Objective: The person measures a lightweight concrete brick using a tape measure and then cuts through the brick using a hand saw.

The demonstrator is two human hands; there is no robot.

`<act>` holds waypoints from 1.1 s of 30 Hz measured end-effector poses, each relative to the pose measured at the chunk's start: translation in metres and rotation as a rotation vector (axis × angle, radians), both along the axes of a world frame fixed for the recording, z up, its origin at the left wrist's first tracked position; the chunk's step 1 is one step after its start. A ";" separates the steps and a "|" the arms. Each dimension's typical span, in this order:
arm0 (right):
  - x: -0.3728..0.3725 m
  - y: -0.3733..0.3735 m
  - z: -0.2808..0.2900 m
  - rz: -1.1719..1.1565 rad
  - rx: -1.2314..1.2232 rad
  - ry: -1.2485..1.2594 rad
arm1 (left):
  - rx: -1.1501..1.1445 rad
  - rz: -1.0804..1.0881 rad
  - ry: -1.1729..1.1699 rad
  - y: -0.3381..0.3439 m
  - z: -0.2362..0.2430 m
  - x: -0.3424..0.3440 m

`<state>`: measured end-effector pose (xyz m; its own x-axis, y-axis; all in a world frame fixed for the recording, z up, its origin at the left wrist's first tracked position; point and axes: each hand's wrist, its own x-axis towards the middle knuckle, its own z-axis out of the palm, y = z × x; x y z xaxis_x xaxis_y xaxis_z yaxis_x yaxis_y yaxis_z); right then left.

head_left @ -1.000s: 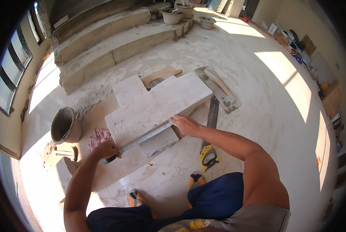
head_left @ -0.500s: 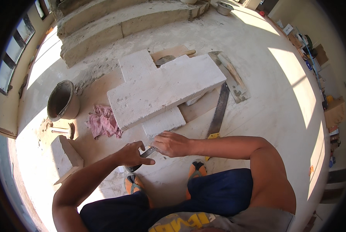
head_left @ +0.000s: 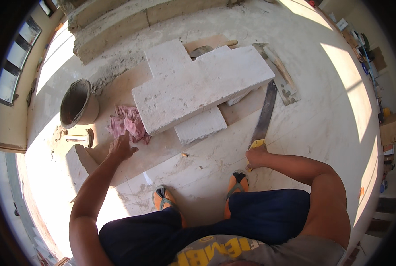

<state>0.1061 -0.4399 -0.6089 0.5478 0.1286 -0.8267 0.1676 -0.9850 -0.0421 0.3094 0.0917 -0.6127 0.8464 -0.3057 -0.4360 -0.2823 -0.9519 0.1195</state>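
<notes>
My right hand (head_left: 256, 157) is closed on the yellow handle of a hand saw (head_left: 264, 114), whose dark blade lies along the floor to the right of the blocks. My left hand (head_left: 121, 146) is open, reaching over the board just below a crumpled pink cloth (head_left: 129, 119). A long white block (head_left: 207, 84) rests across other white pieces, with a smaller block (head_left: 198, 124) showing beneath its near edge and a short one (head_left: 167, 57) at the back. The tape measure is no longer visible.
A dark bucket (head_left: 80, 104), a small metal tool (head_left: 76, 138) and a broken block (head_left: 80, 164) are at the left. A trowel and float (head_left: 282, 77) lie right of the blocks. Concrete steps (head_left: 127, 20) rise behind. Boxes and tools (head_left: 386, 124) line the right wall.
My hands have left the tape measure and moved apart. My left hand has gone up toward the cloth, and my right hand has moved right and taken hold of the saw handle.
</notes>
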 end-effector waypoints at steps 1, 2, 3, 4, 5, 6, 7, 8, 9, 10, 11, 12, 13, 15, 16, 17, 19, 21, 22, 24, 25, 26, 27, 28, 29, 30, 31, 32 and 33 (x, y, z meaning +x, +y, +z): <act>-0.011 -0.003 -0.002 -0.062 0.021 -0.039 | -0.004 0.007 -0.019 0.011 -0.008 0.006; -0.022 -0.006 -0.004 -0.130 0.038 -0.071 | -0.012 0.007 -0.032 0.019 -0.017 0.012; -0.031 -0.006 -0.006 -0.191 0.040 -0.110 | -0.003 0.016 -0.010 0.025 -0.021 0.017; -0.039 -0.006 -0.009 -0.252 0.042 -0.149 | 0.017 -0.029 -0.094 0.030 -0.027 0.018; -0.044 -0.004 -0.012 -0.310 0.050 -0.192 | 0.042 -0.072 -0.184 0.040 -0.036 0.020; -0.046 -0.002 -0.011 -0.368 0.057 -0.204 | 0.071 -0.116 -0.274 0.048 -0.040 0.021; -0.048 -0.001 -0.011 -0.426 0.066 -0.216 | 0.065 -0.086 -0.222 0.055 -0.044 0.028; -0.050 -0.001 -0.010 -0.486 0.073 -0.229 | 0.057 -0.056 -0.173 0.056 -0.045 0.040; -0.062 -0.011 -0.018 -0.502 0.079 -0.321 | 0.030 -0.036 -0.123 0.048 -0.049 0.049; -0.074 -0.017 -0.029 -0.519 0.085 -0.415 | -0.023 -0.042 -0.144 0.043 -0.050 0.053; -0.086 -0.019 -0.039 -0.538 0.093 -0.503 | -0.071 -0.051 -0.161 0.041 -0.052 0.056; -0.088 -0.019 -0.036 -0.609 0.163 -0.488 | -0.116 -0.058 -0.176 0.044 -0.055 0.059; -0.083 -0.025 -0.035 -0.681 0.234 -0.474 | -0.158 -0.073 -0.165 0.053 -0.053 0.060; -0.085 -0.042 -0.042 -0.819 0.243 -0.531 | -0.262 -0.107 -0.145 0.068 -0.053 0.069; -0.090 -0.054 -0.050 -0.884 0.178 -0.597 | -0.203 -0.069 -0.033 0.065 -0.052 0.080; -0.102 -0.069 -0.060 -0.947 0.100 -0.659 | -0.149 -0.035 0.084 0.054 -0.045 0.092; -0.105 -0.083 -0.069 -1.037 0.115 -0.524 | -0.100 -0.032 0.127 0.066 -0.030 0.113; -0.095 -0.089 -0.073 -1.119 0.182 -0.438 | -0.048 -0.047 -0.088 0.072 -0.017 0.125; -0.087 -0.089 -0.074 -1.165 0.232 -0.422 | 0.019 -0.018 -0.242 0.065 -0.010 0.134; -0.087 -0.092 -0.072 -1.255 0.298 -0.376 | 0.017 0.216 -0.313 0.006 0.009 0.134; -0.079 -0.087 -0.071 -1.279 0.352 -0.350 | -0.058 0.162 -0.459 -0.006 0.019 0.131; -0.074 -0.084 -0.071 -1.304 0.402 -0.323 | -0.133 0.104 -0.602 -0.019 0.027 0.128; -0.071 -0.085 -0.069 -1.267 0.358 -0.315 | -0.219 0.097 -0.639 -0.039 0.035 0.123; -0.071 -0.089 -0.068 -1.232 0.313 -0.309 | -0.307 0.088 -0.674 -0.058 0.041 0.121; -0.067 -0.090 -0.068 -1.190 0.275 -0.299 | -0.349 0.021 -0.708 -0.067 0.040 0.123; -0.058 -0.084 -0.061 -1.212 0.332 -0.232 | -0.374 -0.043 -0.742 -0.069 0.040 0.127; -0.057 -0.079 -0.045 -1.238 0.383 -0.152 | -0.394 -0.050 -0.724 -0.081 0.046 0.123; -0.058 -0.075 -0.026 -1.268 0.427 -0.075 | -0.419 -0.060 -0.704 -0.101 0.054 0.119; -0.064 -0.077 -0.012 -1.308 0.469 -0.018 | -0.444 -0.082 -0.695 -0.124 0.058 0.120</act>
<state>0.0417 -0.5167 -0.6213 0.4942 -0.2196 -0.8412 -0.8510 -0.3203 -0.4163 0.4295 -0.0326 -0.5550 0.8460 -0.3986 0.3542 -0.4969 -0.8303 0.2525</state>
